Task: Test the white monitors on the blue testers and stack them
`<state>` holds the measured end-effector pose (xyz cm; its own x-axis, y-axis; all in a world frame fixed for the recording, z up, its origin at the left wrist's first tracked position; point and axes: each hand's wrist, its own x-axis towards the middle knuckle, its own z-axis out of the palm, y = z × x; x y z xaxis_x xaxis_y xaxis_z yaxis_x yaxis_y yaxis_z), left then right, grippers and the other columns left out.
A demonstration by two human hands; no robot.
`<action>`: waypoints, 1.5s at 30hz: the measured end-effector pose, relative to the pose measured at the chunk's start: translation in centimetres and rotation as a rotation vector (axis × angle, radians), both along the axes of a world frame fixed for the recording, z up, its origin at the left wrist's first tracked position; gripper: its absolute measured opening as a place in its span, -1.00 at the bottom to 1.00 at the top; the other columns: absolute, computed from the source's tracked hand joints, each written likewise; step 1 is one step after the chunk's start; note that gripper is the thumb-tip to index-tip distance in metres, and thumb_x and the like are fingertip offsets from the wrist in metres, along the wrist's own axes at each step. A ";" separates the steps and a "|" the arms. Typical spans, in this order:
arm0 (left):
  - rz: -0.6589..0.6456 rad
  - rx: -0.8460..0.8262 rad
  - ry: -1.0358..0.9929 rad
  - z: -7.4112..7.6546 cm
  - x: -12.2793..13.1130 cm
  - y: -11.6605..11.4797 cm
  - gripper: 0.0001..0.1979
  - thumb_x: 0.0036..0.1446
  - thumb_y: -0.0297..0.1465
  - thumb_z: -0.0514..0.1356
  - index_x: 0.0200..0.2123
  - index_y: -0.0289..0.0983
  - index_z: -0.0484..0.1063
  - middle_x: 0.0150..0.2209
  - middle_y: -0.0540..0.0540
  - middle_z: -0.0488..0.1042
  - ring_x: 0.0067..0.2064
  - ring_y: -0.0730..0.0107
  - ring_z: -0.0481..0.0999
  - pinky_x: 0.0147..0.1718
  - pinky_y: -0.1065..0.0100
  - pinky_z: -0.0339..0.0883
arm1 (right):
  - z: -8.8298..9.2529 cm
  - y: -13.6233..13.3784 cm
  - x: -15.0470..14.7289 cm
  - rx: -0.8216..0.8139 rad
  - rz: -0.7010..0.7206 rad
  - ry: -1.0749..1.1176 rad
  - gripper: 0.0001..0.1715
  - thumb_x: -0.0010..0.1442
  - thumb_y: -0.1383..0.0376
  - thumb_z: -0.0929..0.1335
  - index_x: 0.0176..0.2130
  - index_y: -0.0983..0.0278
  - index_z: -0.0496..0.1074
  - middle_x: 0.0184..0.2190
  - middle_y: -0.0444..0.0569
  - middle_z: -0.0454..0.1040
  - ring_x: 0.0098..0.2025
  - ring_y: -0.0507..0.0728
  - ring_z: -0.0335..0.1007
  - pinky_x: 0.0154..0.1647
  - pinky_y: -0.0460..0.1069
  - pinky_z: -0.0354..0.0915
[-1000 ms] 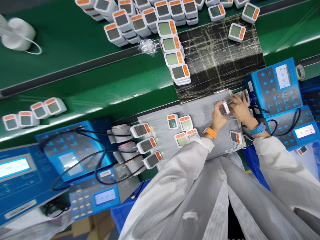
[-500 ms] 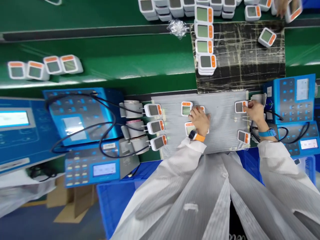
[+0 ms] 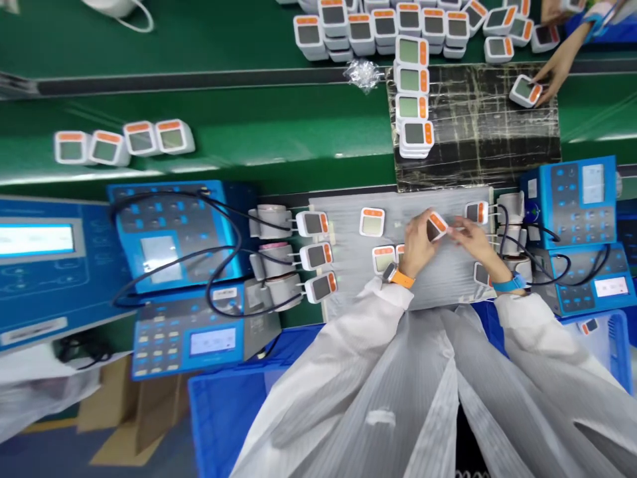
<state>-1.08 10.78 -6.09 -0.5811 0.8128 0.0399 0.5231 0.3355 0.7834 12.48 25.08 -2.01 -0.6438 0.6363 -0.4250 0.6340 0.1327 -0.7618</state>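
Note:
My left hand (image 3: pixel 418 244) grips a small white monitor (image 3: pixel 436 226) with a grey screen and orange buttons, tilted above the grey mat (image 3: pixel 348 292). My right hand (image 3: pixel 475 242) has its fingertips at that monitor's right corner, thumb and finger close together. Left of my hands lie a monitor (image 3: pixel 372 222) and, below it, another monitor (image 3: pixel 383 259); one beside that is partly hidden by my left hand. Near my right hand, a plugged-in monitor (image 3: pixel 476 212) has thin tubes, and a lower monitor (image 3: pixel 482 273) is partly covered by my wrist.
Three monitors on tubes, such as the top one (image 3: pixel 312 224), line the mat's left side by white cylinders (image 3: pixel 273 221). Blue test boxes (image 3: pixel 172 245) with black cables flank both sides. Monitors are stacked (image 3: pixel 413 133) behind, where another person's hand (image 3: pixel 560 72) touches a monitor.
My left hand has lifted a monitor from the mat and moved right. My right hand has left the upper right plugged-in monitor and come over to it. Another person's hand has reached a monitor.

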 end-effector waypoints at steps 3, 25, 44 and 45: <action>-0.159 0.121 0.009 0.8 1.8 0.5 -0.24 0.23 -0.45 0.35 0.42 -0.13 0.15 0.32 -0.25 0.45 0.30 -0.02 0.47 0.30 -0.08 0.35 | -0.5 -0.5 0.1 -0.146 -0.065 0.042 -0.44 0.09 -0.17 0.44 -0.21 0.24 0.59 -0.34 -0.02 0.58 -0.38 0.17 0.49 -0.29 0.09 0.52; -0.171 0.168 -0.372 -4.9 10.5 4.8 -0.42 0.10 -0.63 0.33 0.10 -0.17 0.19 0.23 -0.27 0.36 0.31 0.09 0.45 0.15 0.01 0.53 | -3.3 3.9 9.5 0.761 0.366 -0.139 -0.63 0.47 0.28 0.26 -0.20 0.18 0.65 -0.17 0.03 0.69 0.09 0.28 0.52 0.55 0.51 -0.08; -0.233 0.146 -0.269 -6.1 10.5 4.9 -0.39 0.12 -0.55 0.38 0.19 -0.20 0.27 0.23 -0.27 0.38 0.31 0.05 0.44 0.14 -0.01 0.54 | -2.3 4.3 9.3 0.651 0.433 -0.106 -0.76 0.35 0.38 0.34 -0.17 0.21 0.63 -0.13 0.05 0.69 0.02 0.31 0.57 0.55 0.49 -0.05; -0.235 0.153 -0.277 -6.1 10.3 4.8 -0.39 0.13 -0.55 0.38 0.19 -0.19 0.27 0.23 -0.27 0.38 0.31 0.06 0.44 0.13 0.00 0.55 | -2.2 4.4 9.7 0.632 0.445 -0.082 -0.79 0.35 0.37 0.36 -0.18 0.20 0.62 -0.11 0.04 0.69 0.07 0.31 0.56 0.55 0.50 -0.06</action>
<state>9.27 15.60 -12.18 -0.3856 0.9218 0.0390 0.3336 0.0999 0.9374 22.20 29.50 -4.24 -0.8778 0.4625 -0.1245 0.4700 0.7819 -0.4095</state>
